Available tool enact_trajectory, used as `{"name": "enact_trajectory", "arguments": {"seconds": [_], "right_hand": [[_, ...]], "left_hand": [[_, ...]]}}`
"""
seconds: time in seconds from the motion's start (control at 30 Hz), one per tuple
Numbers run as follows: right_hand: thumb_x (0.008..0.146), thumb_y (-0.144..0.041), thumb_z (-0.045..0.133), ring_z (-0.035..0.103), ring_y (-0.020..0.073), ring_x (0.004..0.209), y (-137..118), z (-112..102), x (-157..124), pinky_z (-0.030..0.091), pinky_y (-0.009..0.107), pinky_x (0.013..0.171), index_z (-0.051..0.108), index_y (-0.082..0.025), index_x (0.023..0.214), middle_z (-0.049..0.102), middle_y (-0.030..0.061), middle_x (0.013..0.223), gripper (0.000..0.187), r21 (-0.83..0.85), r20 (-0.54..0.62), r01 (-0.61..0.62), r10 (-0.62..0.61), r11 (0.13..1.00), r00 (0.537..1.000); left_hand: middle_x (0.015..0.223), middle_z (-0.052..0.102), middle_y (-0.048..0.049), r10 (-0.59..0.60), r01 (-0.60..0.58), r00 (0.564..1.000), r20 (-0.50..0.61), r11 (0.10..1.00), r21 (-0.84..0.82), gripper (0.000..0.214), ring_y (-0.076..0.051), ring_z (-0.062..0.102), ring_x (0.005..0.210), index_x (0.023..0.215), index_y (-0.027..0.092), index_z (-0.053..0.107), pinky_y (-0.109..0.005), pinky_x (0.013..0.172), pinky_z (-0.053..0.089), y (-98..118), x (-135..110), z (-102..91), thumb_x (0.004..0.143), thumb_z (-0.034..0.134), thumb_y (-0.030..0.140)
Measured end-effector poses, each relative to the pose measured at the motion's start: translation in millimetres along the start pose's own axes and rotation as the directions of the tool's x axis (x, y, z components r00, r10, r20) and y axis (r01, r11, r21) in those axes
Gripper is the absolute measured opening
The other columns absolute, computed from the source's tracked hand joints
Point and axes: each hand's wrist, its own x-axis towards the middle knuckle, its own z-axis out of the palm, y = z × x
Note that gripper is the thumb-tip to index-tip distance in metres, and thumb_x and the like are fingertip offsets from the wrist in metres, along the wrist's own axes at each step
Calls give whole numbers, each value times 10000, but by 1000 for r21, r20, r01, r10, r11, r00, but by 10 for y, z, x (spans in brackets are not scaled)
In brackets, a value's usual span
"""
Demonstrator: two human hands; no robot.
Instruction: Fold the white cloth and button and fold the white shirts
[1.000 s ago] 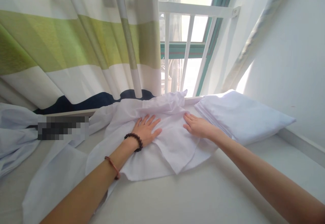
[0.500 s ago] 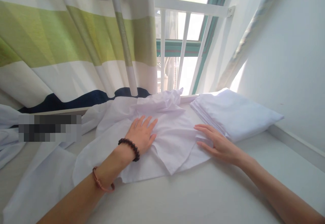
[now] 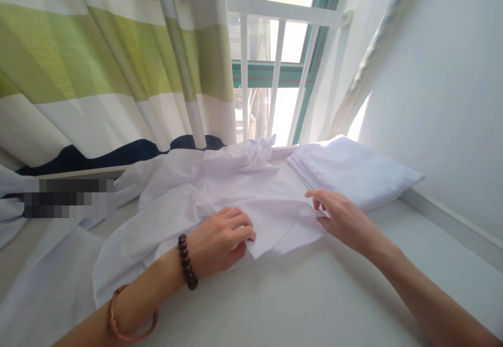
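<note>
A crumpled white cloth [image 3: 251, 190] lies spread on a white surface below a window. My left hand [image 3: 222, 239], with a dark bead bracelet at the wrist, pinches the cloth's near edge between curled fingers. At the cloth's right corner, my right hand [image 3: 341, 218] pinches the fabric with its fingertips.
A stack of folded white cloths [image 3: 353, 171] lies at the right against the wall. A green, white and navy striped curtain [image 3: 110, 64] hangs at the left. White window bars [image 3: 275, 74] stand behind. More white fabric [image 3: 47, 279] trails off to the left.
Both hands lay flat on the cloth earlier. My left hand has slid back to the near edge and closed on it; my right hand moved right to the corner and pinched it.
</note>
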Motion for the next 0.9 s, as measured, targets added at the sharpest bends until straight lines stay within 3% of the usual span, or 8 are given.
{"name": "enact_trajectory", "arguments": {"seconds": [0.1,0.2,0.27,0.4,0.5,0.63,0.77,0.9], "right_hand": [[682,-44,466,549,205,748,-18,-207,-49,422,346,735,493,-232,857,606,29,805,258,-94,-22,-69,68,993,997],[667,-36,474,535,212,727,-62,-304,-111,395,351,710,452,-225,682,596,20,731,191,-179,223,-76,116,981,968],[639,-8,463,540,211,739,-100,-284,-140,391,349,712,467,-219,685,606,25,772,216,-190,351,-50,115,980,929],[607,-4,489,540,204,780,-197,-213,-141,392,329,719,498,-210,822,595,45,921,298,-161,332,-45,97,986,938],[627,-9,494,532,192,786,-253,-228,-116,383,294,702,483,-212,793,594,31,890,262,-61,402,-4,28,998,915],[653,21,436,491,160,708,-217,-289,-114,343,261,653,416,-209,681,571,-3,755,232,8,465,33,-33,999,884],[680,7,414,451,153,642,-110,-321,-148,288,259,580,346,-210,650,539,-20,668,230,-47,457,-26,44,999,888],[691,-5,405,477,159,667,-102,-324,-173,279,260,561,365,-218,707,560,-15,715,218,-41,468,-123,128,992,875]], "left_hand": [[931,614,-33,-24,17,998,-50,992,-126,225,-176,542,920,831,194,587,-311,870,424,-17,-46,-169,729,500,13],[966,591,-35,-68,66,998,0,979,-194,198,-166,540,918,793,196,589,-285,859,433,-49,-111,-260,722,525,23],[956,587,-30,-72,83,996,59,976,-200,169,-160,541,889,779,196,590,-268,825,439,-61,-135,-244,727,549,41],[955,578,-18,-52,81,987,155,979,-187,214,-157,531,857,812,204,606,-251,786,438,-54,-135,-115,678,589,39],[922,572,-15,-30,63,984,175,981,-183,269,-149,528,849,788,202,619,-231,770,435,-76,-130,-59,640,562,-15],[845,587,-16,5,18,994,108,977,-211,265,-143,524,808,741,195,617,-222,744,433,-146,-140,-141,654,512,-33],[813,592,-28,4,3,1000,28,969,-246,210,-137,532,798,723,180,591,-220,753,443,-171,-147,-318,762,468,15],[816,587,-24,-6,3,1000,-10,973,-233,237,-126,547,798,728,179,591,-205,751,447,-190,-164,-362,744,444,-8]]}}
